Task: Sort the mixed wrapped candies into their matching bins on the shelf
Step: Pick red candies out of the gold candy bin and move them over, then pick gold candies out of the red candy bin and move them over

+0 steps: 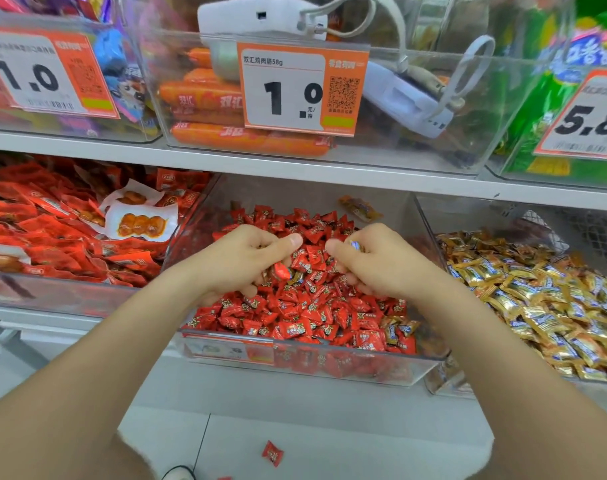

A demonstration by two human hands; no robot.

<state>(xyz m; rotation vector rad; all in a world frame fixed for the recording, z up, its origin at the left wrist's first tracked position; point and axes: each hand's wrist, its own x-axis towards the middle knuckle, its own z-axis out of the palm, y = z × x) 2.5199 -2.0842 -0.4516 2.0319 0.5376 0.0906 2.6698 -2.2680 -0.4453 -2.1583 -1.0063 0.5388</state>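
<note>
A clear middle bin point(330, 367) on the lower shelf is heaped with red wrapped candies point(316, 306). A few gold wrapped candies point(397, 329) lie mixed in near its front right. Both my hands hover over this heap. My left hand point(246, 261) has curled fingers around a red candy and a gold one at its fingertips. My right hand point(371, 259) curls around a small blue-and-gold candy that shows at its top. To the right stands a bin of gold wrapped candies point(537, 299).
A bin of red snack packets point(59, 230) stands on the left. Upper-shelf bins hold orange sausages point(219, 109), white devices and orange price tags point(302, 88). One red candy point(272, 453) lies on the floor below. An orange packet point(359, 206) lies at the middle bin's back.
</note>
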